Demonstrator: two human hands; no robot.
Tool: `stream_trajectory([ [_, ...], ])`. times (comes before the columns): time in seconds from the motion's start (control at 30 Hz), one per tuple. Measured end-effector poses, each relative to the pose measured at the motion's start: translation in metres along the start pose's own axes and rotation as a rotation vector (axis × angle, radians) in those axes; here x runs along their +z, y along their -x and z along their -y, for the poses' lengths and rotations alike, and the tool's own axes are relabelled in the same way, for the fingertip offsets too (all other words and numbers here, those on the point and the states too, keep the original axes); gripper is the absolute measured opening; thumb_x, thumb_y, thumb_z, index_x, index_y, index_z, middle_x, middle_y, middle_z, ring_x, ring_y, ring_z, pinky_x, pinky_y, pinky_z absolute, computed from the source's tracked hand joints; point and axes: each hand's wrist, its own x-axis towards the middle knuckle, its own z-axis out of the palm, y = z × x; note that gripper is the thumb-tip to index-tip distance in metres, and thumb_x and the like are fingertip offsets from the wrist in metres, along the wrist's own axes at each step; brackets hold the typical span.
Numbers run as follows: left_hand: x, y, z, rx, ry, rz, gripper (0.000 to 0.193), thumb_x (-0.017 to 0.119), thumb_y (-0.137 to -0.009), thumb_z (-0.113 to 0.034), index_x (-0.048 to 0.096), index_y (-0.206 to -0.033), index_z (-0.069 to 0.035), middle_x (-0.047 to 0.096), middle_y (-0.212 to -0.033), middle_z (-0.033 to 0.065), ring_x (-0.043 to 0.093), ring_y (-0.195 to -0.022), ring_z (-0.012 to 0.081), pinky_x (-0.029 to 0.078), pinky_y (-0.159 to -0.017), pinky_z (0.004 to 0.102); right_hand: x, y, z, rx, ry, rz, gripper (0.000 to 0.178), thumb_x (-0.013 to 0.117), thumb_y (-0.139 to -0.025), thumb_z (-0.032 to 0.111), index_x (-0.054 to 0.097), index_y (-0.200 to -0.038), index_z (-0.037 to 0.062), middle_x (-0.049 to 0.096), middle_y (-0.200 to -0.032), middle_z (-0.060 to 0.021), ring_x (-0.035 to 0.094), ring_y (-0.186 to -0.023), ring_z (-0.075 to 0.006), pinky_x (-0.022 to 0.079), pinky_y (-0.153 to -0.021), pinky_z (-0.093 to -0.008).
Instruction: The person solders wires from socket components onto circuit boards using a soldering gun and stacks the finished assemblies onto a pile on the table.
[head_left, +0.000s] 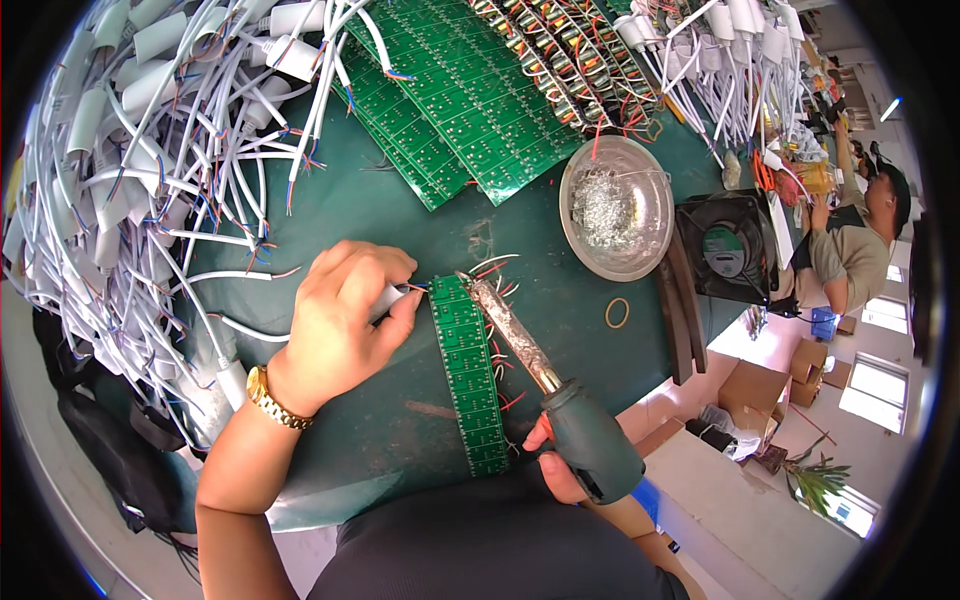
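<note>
We had the green circuit board strip (468, 385) lying lengthwise on the tabletop (370, 445), its near end close to our dark shirt (480, 545) at the near edge. Bare surface gave us room left of the strip, as far as the cable pile (130, 190), and right of it, up to the dark bars (686, 310) by the right edge. Larger circuit boards (490, 120) and a round dish (655, 235) bounded the far side.

Our left hand (345, 310) was closed in a pinch around a pale cable end (387, 302), whose thin coloured wires reached the strip's far left corner. Our right hand (562, 472), partly hidden, gripped the soldering iron (597, 440); its tip was at the strip's far end, but we could not tell whether it touched.

The iron had a smooth, dark, rounded handle and a mottled metal barrel. The strip was flat, dotted with solder points; the cables were white and tubular; the dish held crumpled silvery material. A thin rubber band (617, 313) formed a loose oval near it.
</note>
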Motion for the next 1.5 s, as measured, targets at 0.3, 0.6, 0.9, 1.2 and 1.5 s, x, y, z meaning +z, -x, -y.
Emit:
stream_trajectory([
  [0.3,0.0,0.0,-0.003,0.065,-0.069,0.021,0.023,0.071,-0.069,0.005,0.058,-0.084,-0.006,0.063,-0.09,0.0083,0.062,-0.081,0.0274,0.048,-0.069,0.0368,-0.003,-0.006,-0.001,0.008,0.053,0.067,0.015,0.072,-0.071,0.018,0.065,-0.083,0.0125,0.064,-0.075,-0.005,0.064,-0.065,-0.0274,0.051,-0.058,-0.0361],
  [0.6,0.001,0.0,-0.003,0.061,-0.078,-0.01,0.025,0.072,-0.069,0.005,0.061,-0.088,-0.006,0.062,-0.097,0.0091,0.062,-0.08,0.0265,0.049,-0.068,0.0365,0.002,-0.001,-0.009,0.043,-0.066,0.042,0.014,0.069,-0.074,0.016,0.068,-0.087,0.0121,0.069,-0.079,-0.0026,0.067,-0.069,-0.0224,0.054,-0.062,-0.0327],
  [0.9,0.004,0.001,-0.004,0.117,-0.211,0.022,0.026,0.073,-0.067,0.002,0.059,-0.087,-0.006,0.063,-0.093,0.0075,0.061,-0.081,0.0264,0.048,-0.069,0.0369,0.001,-0.001,-0.005,0.022,-0.1,-0.011,0.011,0.068,-0.075,0.011,0.069,-0.086,0.01,0.07,-0.078,-0.0026,0.068,-0.07,-0.0199,0.055,-0.064,-0.0311],
  [1.2,0.0,-0.001,-0.005,0.056,-0.137,0.062,0.025,0.071,-0.064,0.003,0.055,-0.08,-0.008,0.064,-0.091,0.0043,0.059,-0.084,0.0253,0.043,-0.072,0.0363,-0.006,-0.001,-0.026,-0.289,-0.019,0.237,0.033,0.059,-0.086,0.012,0.049,-0.114,-0.0033,0.059,-0.086,-0.0132,0.059,-0.07,-0.0191,0.051,-0.063,-0.0345],
  [1.5,0.005,0.001,-0.004,0.046,-0.1,0.02,0.025,0.068,-0.062,0.006,0.056,-0.079,-0.006,0.065,-0.088,0.0048,0.059,-0.074,0.0238,0.05,-0.065,0.0342,-0.001,0.003,-0.021,-0.19,-0.135,0.164,0.032,0.059,-0.089,0.021,0.053,-0.108,-0.003,0.061,-0.085,-0.0128,0.06,-0.07,-0.0186,0.049,-0.06,-0.0326],
])
